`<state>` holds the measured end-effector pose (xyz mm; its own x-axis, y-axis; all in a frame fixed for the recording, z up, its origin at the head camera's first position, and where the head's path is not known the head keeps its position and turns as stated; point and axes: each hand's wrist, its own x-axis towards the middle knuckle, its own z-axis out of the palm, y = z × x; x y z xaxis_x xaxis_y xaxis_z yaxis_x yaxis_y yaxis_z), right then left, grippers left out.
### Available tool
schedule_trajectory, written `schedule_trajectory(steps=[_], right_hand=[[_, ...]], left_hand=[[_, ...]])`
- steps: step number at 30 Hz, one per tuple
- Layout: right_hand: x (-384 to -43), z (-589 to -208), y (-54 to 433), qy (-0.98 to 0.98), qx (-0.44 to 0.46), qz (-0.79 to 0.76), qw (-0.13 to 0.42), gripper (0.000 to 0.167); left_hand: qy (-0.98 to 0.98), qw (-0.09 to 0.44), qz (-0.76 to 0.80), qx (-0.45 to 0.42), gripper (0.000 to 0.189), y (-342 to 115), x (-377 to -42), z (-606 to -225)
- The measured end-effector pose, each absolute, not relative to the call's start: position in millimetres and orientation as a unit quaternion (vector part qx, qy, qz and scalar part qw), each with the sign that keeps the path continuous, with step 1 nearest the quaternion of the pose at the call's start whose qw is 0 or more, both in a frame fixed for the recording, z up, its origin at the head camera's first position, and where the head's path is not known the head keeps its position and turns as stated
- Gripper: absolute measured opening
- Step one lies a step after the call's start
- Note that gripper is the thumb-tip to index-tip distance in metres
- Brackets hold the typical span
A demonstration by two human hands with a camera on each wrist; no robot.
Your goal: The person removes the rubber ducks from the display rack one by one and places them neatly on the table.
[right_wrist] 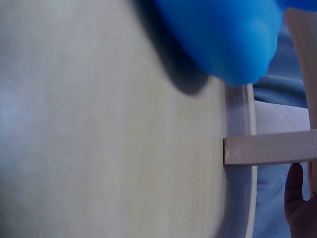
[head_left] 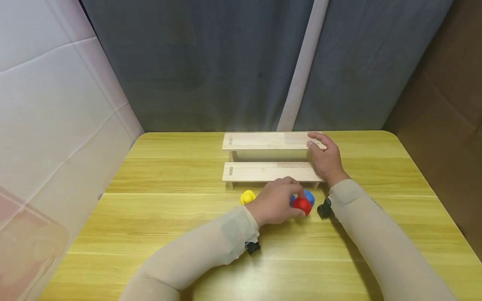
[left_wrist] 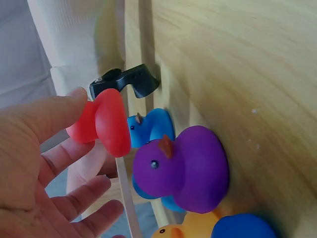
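Observation:
My left hand (head_left: 276, 202) pinches a red rubber duck (head_left: 302, 205) between thumb and finger, just in front of the lower shelf. In the left wrist view, that red duck (left_wrist: 111, 123) is beside a blue duck (left_wrist: 156, 126) and a purple duck (left_wrist: 203, 168). A yellow duck (head_left: 247, 197) sits left of my left hand. My right hand (head_left: 328, 161) is at the right end of the upper shelf board (head_left: 267, 141), thumb and index finger curved apart with nothing visible between them. Whether it touches the board is unclear.
The two-step wooden rack's lower board (head_left: 263, 172) is nearer me. A blue duck (right_wrist: 223, 34) looms close in the right wrist view, near a rack leg (right_wrist: 267, 148). Black wrist cameras (head_left: 252, 247) hang below both sleeves. A grey curtain (head_left: 207, 67) stands behind the table.

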<state>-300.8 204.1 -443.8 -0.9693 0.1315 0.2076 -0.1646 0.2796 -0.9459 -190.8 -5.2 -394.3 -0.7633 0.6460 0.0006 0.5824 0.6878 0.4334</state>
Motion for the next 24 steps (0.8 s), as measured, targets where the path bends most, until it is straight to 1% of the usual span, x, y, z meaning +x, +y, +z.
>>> schedule_trajectory(steps=[8,14,21,24], right_hand=[[-301,-443,204,-0.786,0.009,0.604,0.131,0.038],[-300,-441,203,-0.791,0.004,0.6,0.119,0.04],[-288,-423,197,-0.788,0.002,0.606,0.106,0.04],[-287,-422,196,-0.787,0.0,0.608,0.108,0.04]], left_hand=[[0.92,0.074,0.197,0.33,0.024,-4,-192,-400],[0.925,0.078,0.18,0.326,0.024,-1,-191,-402],[0.928,0.08,0.173,0.321,0.026,0,-190,-403],[0.928,0.081,0.173,0.321,0.026,0,-190,-404]])
